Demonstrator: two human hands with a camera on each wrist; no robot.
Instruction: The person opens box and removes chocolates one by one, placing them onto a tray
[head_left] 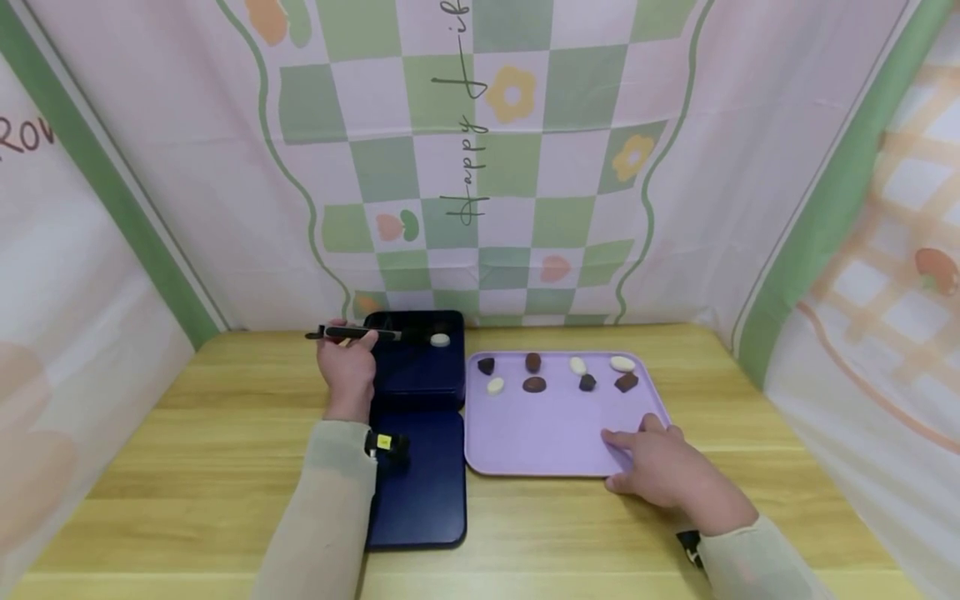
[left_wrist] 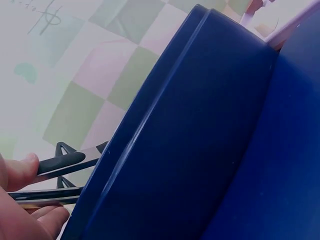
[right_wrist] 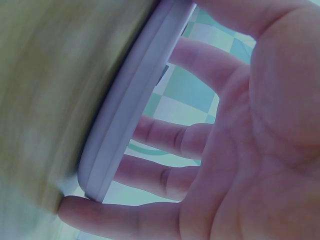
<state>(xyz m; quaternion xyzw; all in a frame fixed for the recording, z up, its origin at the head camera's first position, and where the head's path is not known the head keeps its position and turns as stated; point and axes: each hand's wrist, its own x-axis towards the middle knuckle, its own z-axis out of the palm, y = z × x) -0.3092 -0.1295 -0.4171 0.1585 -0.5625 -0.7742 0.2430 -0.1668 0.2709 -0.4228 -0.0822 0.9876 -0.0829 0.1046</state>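
My left hand [head_left: 349, 373] holds a pair of black-handled tongs [head_left: 352, 332], thumb on one arm and fingers on the other. The tongs reach over the left rim of a dark blue box [head_left: 420, 379]. Inside, an oval white candy [head_left: 440, 340] lies near the dark tong tips, which are hard to make out. In the left wrist view, the tong arms stand apart and the box wall hides their ends. At the front right corner of a lilac tray [head_left: 540, 442], my right hand [head_left: 663, 467] rests with spread, fairly straight fingers over the rim, thumb at the front edge.
Two rows of candies sit along the tray's back, among them a white oval [head_left: 622, 363], a brown oval [head_left: 534, 384] and a dark faceted piece [head_left: 587, 382]. A dark blue lid [head_left: 420, 500] lies before the box. A patterned curtain [head_left: 510, 167] hangs behind the wooden table [head_left: 187, 467].
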